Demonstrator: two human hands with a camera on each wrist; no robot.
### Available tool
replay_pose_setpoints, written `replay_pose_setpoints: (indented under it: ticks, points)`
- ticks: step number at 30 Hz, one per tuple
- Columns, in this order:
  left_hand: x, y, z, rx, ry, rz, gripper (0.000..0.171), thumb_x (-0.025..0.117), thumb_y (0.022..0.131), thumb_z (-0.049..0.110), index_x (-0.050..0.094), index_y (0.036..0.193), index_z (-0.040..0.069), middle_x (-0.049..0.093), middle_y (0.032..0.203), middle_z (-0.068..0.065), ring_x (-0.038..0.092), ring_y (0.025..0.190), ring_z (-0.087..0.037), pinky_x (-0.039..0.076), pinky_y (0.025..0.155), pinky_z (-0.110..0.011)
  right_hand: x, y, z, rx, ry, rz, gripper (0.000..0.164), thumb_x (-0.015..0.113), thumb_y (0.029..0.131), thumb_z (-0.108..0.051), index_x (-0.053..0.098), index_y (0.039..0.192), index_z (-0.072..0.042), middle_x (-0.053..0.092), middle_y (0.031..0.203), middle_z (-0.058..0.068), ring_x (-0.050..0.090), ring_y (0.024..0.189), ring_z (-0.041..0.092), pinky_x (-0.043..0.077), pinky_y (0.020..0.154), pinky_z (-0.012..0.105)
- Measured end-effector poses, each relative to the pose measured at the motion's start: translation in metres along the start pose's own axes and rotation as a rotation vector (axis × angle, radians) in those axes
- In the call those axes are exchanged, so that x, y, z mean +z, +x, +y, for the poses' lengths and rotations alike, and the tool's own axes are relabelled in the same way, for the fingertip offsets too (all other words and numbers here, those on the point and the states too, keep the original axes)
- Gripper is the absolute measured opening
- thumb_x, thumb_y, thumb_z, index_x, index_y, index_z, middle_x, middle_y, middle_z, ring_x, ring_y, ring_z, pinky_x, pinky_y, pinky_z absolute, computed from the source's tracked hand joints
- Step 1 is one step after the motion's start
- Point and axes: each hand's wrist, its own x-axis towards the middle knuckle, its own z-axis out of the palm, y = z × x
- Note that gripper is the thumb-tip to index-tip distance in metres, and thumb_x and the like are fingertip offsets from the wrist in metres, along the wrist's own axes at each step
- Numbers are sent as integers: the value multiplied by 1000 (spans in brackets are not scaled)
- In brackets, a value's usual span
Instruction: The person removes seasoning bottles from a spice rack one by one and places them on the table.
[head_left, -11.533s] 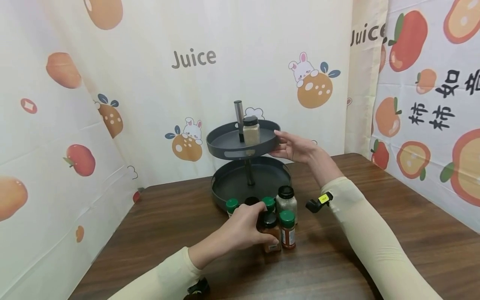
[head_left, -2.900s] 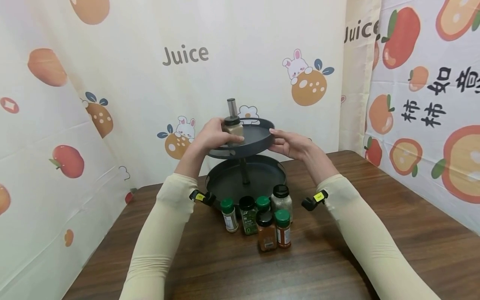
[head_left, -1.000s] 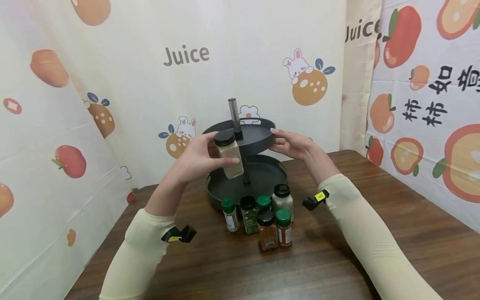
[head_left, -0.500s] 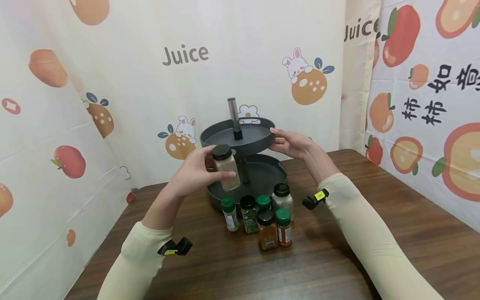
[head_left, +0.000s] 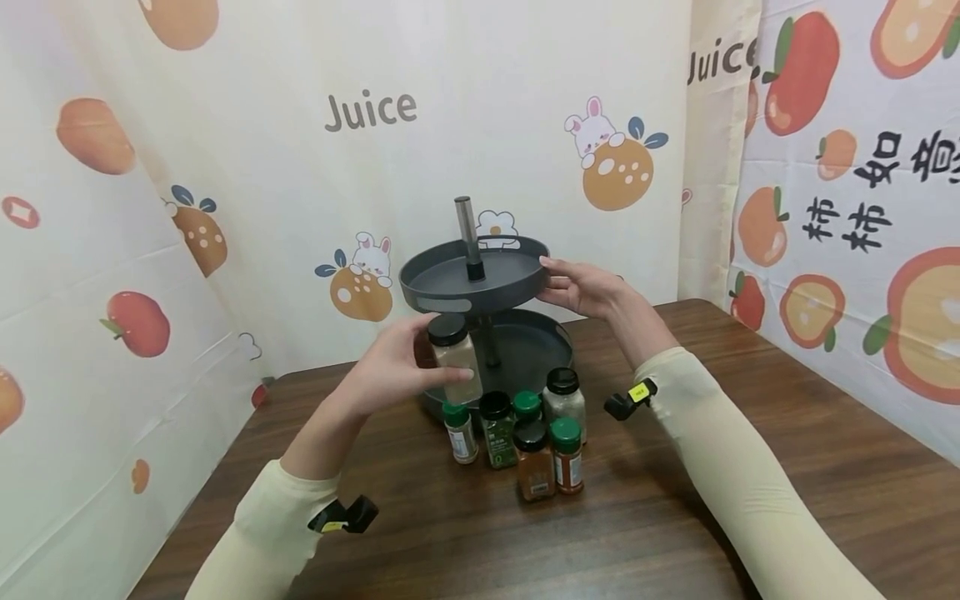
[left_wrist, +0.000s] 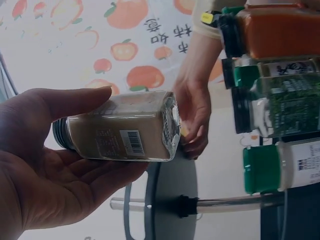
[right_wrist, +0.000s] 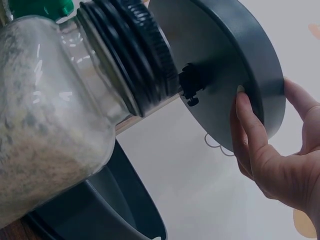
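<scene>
My left hand [head_left: 393,367] grips a square clear spice jar [head_left: 459,367] with a black lid and tan powder inside. The jar is slightly tilted, below the upper tray's front rim and in front of the lower tray [head_left: 540,350]. In the left wrist view the thumb lies along one side of the jar [left_wrist: 125,127], fingers under the other; a barcode shows. My right hand [head_left: 585,290] holds the right rim of the dark grey upper tray [head_left: 495,296], thumb outside and fingertips [right_wrist: 244,102] against its underside. Nothing stands on the upper tray.
Several spice jars stand close together before the stand: a small green-capped jar [head_left: 461,442], a green herb jar [head_left: 498,437], an orange powder jar [head_left: 535,471], a red green-capped jar [head_left: 568,467] and a tall pale jar [head_left: 566,404]. A metal post [head_left: 467,225] rises through the trays.
My left hand, earlier at the orange jar, has taken the tan powder jar off the upper tray and brought it down in front. The right hand keeps to the rim.
</scene>
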Motion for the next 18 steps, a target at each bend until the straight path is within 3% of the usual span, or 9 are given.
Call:
replay_pose_setpoints:
  ticks: [7, 18]
  points:
    - [5, -3, -18, 21, 8, -38, 43, 83, 79, 24, 63, 117, 20, 70, 86, -2, 64, 72, -16, 54, 64, -36, 2, 0, -1, -8, -1, -5, 76, 74, 88, -20, 34, 152, -9, 70, 105, 14, 69, 98, 25, 59, 82, 32]
    - [20, -15, -28, -12, 48, -56, 39, 84, 79, 26, 63, 111, 18, 70, 90, 2, 64, 76, -13, 54, 69, -38, 1, 1, 2, -12, -13, -19, 79, 73, 89, -20, 30, 154, -8, 70, 104, 14, 70, 97, 25, 59, 82, 32]
